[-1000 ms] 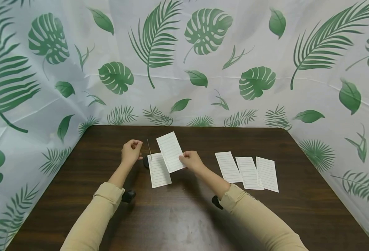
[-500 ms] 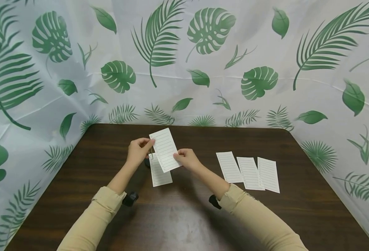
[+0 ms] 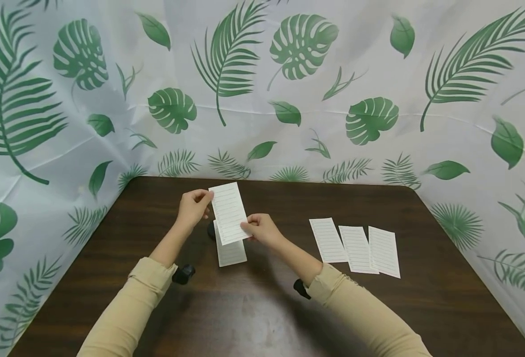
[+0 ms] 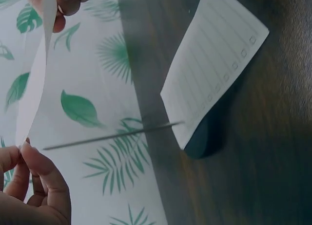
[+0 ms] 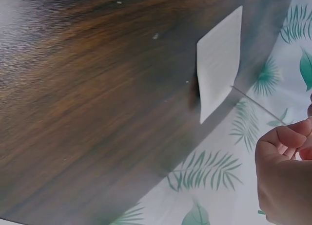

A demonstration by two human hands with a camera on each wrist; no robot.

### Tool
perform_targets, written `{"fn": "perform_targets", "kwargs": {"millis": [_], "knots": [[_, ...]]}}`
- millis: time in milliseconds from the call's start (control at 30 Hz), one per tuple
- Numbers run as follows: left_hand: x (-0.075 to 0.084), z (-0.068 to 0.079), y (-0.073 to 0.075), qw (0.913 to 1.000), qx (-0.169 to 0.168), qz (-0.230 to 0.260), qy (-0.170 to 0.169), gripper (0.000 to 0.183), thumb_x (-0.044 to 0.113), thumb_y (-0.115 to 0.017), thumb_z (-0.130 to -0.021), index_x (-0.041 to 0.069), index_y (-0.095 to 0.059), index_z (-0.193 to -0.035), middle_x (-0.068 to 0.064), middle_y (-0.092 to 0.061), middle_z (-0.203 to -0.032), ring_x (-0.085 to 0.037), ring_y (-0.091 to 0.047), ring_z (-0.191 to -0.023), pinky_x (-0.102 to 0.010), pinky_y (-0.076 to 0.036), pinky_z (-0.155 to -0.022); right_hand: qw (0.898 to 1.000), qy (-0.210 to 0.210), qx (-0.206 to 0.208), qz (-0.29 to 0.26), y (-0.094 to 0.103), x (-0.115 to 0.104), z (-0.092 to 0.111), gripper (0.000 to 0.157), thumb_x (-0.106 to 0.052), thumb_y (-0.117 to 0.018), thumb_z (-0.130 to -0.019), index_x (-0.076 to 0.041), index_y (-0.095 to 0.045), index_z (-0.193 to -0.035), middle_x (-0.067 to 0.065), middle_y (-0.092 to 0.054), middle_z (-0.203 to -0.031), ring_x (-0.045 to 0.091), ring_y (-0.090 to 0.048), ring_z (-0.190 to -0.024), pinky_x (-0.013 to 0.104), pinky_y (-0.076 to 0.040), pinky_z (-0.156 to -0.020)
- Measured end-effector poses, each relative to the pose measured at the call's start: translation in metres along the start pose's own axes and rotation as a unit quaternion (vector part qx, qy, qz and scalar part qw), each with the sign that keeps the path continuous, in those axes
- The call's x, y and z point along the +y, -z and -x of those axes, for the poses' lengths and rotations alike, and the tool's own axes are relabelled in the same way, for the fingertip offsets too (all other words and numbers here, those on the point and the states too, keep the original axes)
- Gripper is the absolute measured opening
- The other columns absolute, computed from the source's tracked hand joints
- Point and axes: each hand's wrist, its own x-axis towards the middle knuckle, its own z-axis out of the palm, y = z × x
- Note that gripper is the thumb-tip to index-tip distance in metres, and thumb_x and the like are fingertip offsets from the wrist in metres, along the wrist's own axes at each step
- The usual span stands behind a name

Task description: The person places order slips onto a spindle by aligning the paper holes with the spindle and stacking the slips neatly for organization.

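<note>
A lined paper slip [image 3: 228, 213] is held up above the table between both hands. My left hand [image 3: 192, 208] pinches its upper left corner, and my right hand [image 3: 264, 229] pinches its lower right edge between thumb and fingers. Below it, a second lined slip [image 3: 232, 254] is pierced by a thin metal spike [image 4: 112, 136]; in the left wrist view it sits low on the spike, over a round black base [image 4: 199, 144]. The raised slip hides the spike in the head view. In the left wrist view the spike's tip is close to my left fingertips, apart from the raised slip.
Three more lined slips lie to the right on the dark wooden table [image 3: 262, 317]: one slip [image 3: 328, 240], a middle slip [image 3: 358, 249] and a right-hand slip [image 3: 384, 252]. The last two overlap slightly. A leaf-patterned curtain [image 3: 307, 124] stands behind the table.
My left hand has come right to the raised slip and taken hold of its corner. My right hand has brought that slip leftward, over the spike.
</note>
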Motion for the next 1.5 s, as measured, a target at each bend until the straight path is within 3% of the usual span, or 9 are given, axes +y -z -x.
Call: {"fn": "perform_targets", "kwargs": {"millis": [100,333,667,867,967,1267,1500], "knots": [[0.002,-0.004,0.002,0.9998,-0.003,-0.018,-0.007,0.030,0.022,-0.061,-0.093,-0.005,-0.066,-0.103,0.000,-0.056,-0.074,-0.006,-0.049,-0.056,-0.016,-0.050,-0.048,1.000,-0.001,0.004,-0.010,-0.002,-0.004,-0.002,0.018,-0.005,-0.056,-0.093,0.011,-0.061,-0.094,-0.003,-0.057,-0.061,0.008,-0.049,-0.053,0.016,-0.043,-0.049],[0.002,-0.011,0.003,0.9974,0.020,-0.066,-0.023,0.031,0.022,-0.067,-0.089,-0.005,-0.068,-0.105,-0.022,-0.067,-0.093,-0.008,-0.052,-0.058,-0.020,-0.054,-0.050,0.999,-0.007,0.012,-0.037,-0.006,-0.008,-0.007,0.017,-0.004,-0.055,-0.093,0.012,-0.059,-0.094,-0.007,-0.051,-0.056,0.007,-0.048,-0.050,0.014,-0.042,-0.047],[-0.005,-0.014,0.002,0.9925,0.022,-0.117,-0.030,0.033,0.026,-0.066,-0.089,-0.004,-0.069,-0.103,-0.024,-0.069,-0.100,-0.004,-0.050,-0.045,-0.018,-0.050,-0.046,0.998,-0.021,0.025,-0.047,-0.010,-0.004,-0.011,0.017,-0.004,-0.056,-0.093,0.011,-0.060,-0.092,-0.006,-0.056,-0.059,0.008,-0.049,-0.049,0.015,-0.041,-0.046],[-0.008,-0.013,0.001,0.9887,0.021,-0.139,-0.050,0.030,0.024,-0.065,-0.090,-0.004,-0.070,-0.099,-0.024,-0.068,-0.093,-0.031,-0.063,-0.059,-0.024,-0.054,-0.048,0.998,-0.024,0.025,-0.044,-0.012,-0.003,-0.012,0.017,-0.005,-0.055,-0.093,0.011,-0.060,-0.091,-0.006,-0.054,-0.058,0.006,-0.049,-0.048,0.015,-0.042,-0.047],[-0.007,-0.013,-0.001,0.9876,0.020,-0.144,-0.058,0.029,0.023,-0.064,-0.091,-0.004,-0.070,-0.099,-0.023,-0.069,-0.092,-0.038,-0.065,-0.066,-0.023,-0.054,-0.047,0.999,-0.024,0.027,-0.038,-0.012,-0.002,-0.012,0.017,-0.005,-0.056,-0.093,0.011,-0.061,-0.090,-0.006,-0.053,-0.058,0.006,-0.048,-0.048,0.016,-0.041,-0.048],[-0.007,-0.014,-0.003,0.9851,0.024,-0.155,-0.070,0.027,0.019,-0.062,-0.092,-0.006,-0.070,-0.098,-0.021,-0.067,-0.081,-0.037,-0.064,-0.061,-0.021,-0.052,-0.045,0.999,-0.021,0.025,-0.029,-0.015,-0.002,-0.012,0.017,-0.005,-0.056,-0.093,0.011,-0.061,-0.090,-0.005,-0.051,-0.057,0.007,-0.046,-0.049,0.018,-0.041,-0.048],[-0.007,-0.015,-0.003,0.9858,0.025,-0.153,-0.063,0.027,0.019,-0.062,-0.092,-0.006,-0.069,-0.099,-0.021,-0.067,-0.082,-0.026,-0.063,-0.058,-0.021,-0.054,-0.047,0.999,-0.018,0.022,-0.032,-0.015,-0.002,-0.010,0.017,-0.005,-0.055,-0.093,0.011,-0.060,-0.090,-0.004,-0.049,-0.058,0.007,-0.044,-0.051,0.015,-0.041,-0.047]]}}
